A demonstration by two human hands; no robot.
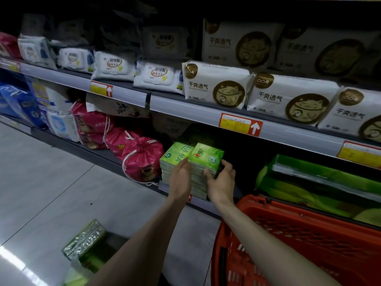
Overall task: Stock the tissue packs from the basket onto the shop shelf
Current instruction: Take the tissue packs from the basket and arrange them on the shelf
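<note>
Red latticed plastic basket (pixel 288 234), right hand (pixel 222 182) gripping glossy green tissue pack (pixel 206 155), left hand (pixel 181 176) flat against it

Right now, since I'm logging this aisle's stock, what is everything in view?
green tissue packs: two stacks, green, bottom shelf, side by side
wrapped green bundle: one, green, lower left foreground
basket: one, red, lower right
pink drawstring bags: at least three, pink, left of the stacks
wipes packs: several, white, upper shelf left
cat-print packs: several, white and gold, upper shelf right
large green packs: count unclear, bottom shelf behind basket
left hand: flat against the stacks' front
right hand: grips the right stack
</note>
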